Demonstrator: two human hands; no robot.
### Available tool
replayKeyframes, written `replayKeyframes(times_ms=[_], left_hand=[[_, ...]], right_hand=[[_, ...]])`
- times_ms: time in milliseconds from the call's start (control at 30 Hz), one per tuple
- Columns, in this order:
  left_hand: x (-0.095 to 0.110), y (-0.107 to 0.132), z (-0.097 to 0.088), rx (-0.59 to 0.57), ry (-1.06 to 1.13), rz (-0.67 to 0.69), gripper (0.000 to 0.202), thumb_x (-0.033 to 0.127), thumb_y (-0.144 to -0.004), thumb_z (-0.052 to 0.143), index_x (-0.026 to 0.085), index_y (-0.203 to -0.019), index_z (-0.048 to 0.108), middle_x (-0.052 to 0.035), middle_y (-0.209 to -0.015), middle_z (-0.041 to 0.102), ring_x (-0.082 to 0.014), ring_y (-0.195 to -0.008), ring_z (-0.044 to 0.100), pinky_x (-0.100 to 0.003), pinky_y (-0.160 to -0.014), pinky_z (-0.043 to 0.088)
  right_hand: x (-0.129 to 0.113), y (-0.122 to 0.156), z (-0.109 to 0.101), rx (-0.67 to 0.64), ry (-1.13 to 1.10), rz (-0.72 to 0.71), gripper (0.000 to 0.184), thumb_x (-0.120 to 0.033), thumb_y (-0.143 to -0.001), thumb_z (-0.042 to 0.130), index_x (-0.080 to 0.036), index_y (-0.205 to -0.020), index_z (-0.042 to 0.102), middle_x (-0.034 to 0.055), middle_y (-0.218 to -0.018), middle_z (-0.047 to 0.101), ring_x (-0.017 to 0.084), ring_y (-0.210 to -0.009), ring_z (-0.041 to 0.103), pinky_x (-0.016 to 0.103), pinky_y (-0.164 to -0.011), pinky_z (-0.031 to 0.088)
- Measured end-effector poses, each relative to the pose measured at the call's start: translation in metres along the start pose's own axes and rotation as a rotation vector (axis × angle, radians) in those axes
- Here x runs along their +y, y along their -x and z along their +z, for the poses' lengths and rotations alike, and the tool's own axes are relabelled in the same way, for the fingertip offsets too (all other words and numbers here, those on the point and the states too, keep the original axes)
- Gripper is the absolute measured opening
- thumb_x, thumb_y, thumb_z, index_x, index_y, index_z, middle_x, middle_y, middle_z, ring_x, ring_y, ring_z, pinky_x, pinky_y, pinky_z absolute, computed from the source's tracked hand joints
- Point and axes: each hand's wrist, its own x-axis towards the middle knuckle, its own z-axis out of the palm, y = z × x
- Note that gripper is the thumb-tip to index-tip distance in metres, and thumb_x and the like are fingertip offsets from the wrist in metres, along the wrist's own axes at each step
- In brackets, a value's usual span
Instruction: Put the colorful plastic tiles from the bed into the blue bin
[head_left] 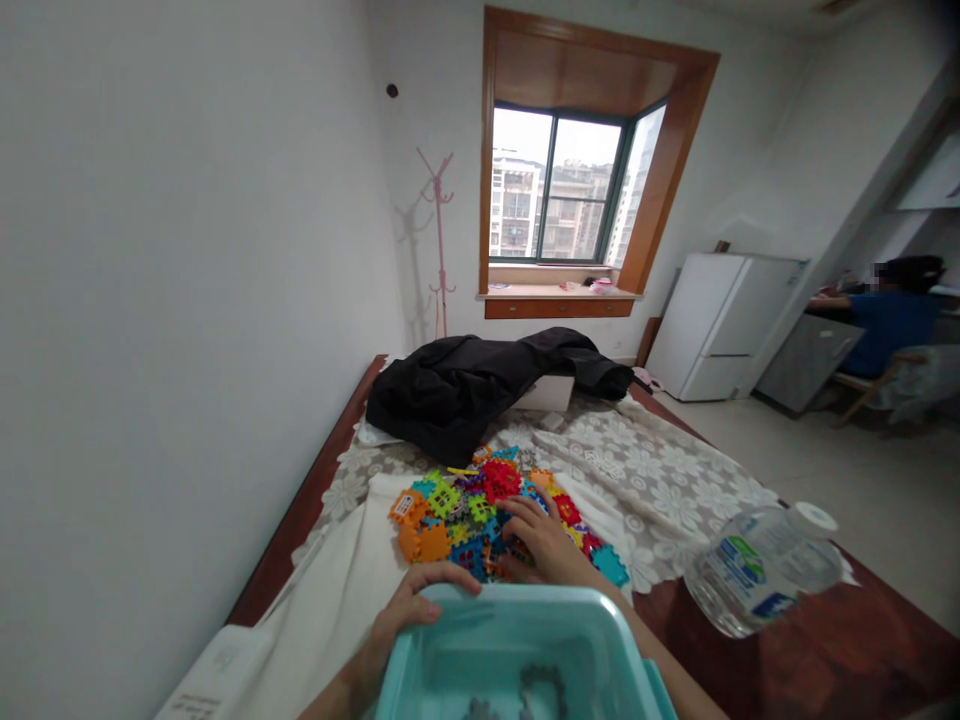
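A heap of colourful plastic interlocking tiles [480, 505] lies on a white cloth on the wooden platform. My right hand [541, 540] rests on the near right part of the heap, fingers spread over the tiles. My left hand [416, 605] grips the far left rim of a light teal plastic bin [517, 645] right in front of me. A couple of grey pieces lie at the bin's bottom.
A large clear water bottle [765, 570] lies tilted at the right. A black jacket [480, 385] is piled beyond the tiles on a lace cloth [660, 470]. Wall runs along the left. A white fridge [720, 325] and a seated person [892, 315] are at the far right.
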Motion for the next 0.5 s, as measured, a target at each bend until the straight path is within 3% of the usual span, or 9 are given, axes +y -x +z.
replayKeyframes(times_ms=[133,267,367,500], left_hand=[[-0.002,0.000,-0.002,-0.001,0.003,0.000,0.041,0.035,-0.069,0.073,0.019,-0.106,0.083,-0.0081,-0.116,0.076,-0.0345,-0.109,0.065,-0.042,-0.095,0.052],[-0.002,-0.001,-0.002,-0.040,0.011,-0.002,0.040,0.035,-0.069,0.073,0.021,-0.106,0.082,-0.0082,-0.114,0.077,-0.0347,-0.108,0.065,-0.043,-0.095,0.052],[-0.001,-0.001,0.000,-0.047,0.001,0.004,0.040,0.035,-0.069,0.072,0.021,-0.105,0.082,-0.0086,-0.113,0.077,-0.0344,-0.107,0.066,-0.043,-0.094,0.052],[0.003,0.000,0.004,-0.035,0.011,0.008,0.040,0.033,-0.068,0.072,0.021,-0.104,0.083,-0.0079,-0.112,0.077,-0.0328,-0.106,0.065,-0.041,-0.094,0.051]], right_hand=[[-0.003,0.000,-0.010,0.026,-0.052,-0.003,0.026,-0.019,-0.084,0.076,-0.025,-0.101,0.057,0.0082,-0.141,0.069,0.029,-0.136,0.058,0.067,-0.128,0.013],[-0.011,0.003,-0.036,0.045,-0.130,-0.015,0.037,-0.028,-0.083,0.079,-0.024,-0.110,0.055,0.0101,-0.132,0.069,0.027,-0.125,0.059,0.057,-0.119,0.032],[-0.015,0.004,-0.050,-0.068,-0.083,0.022,0.046,-0.038,-0.079,0.085,-0.024,-0.112,0.057,0.0085,-0.123,0.068,0.028,-0.116,0.059,0.049,-0.107,0.041],[-0.015,0.002,-0.047,-0.281,0.024,0.075,0.048,-0.050,-0.076,0.088,-0.021,-0.102,0.060,0.0068,-0.112,0.068,0.027,-0.107,0.060,0.046,-0.099,0.042]])
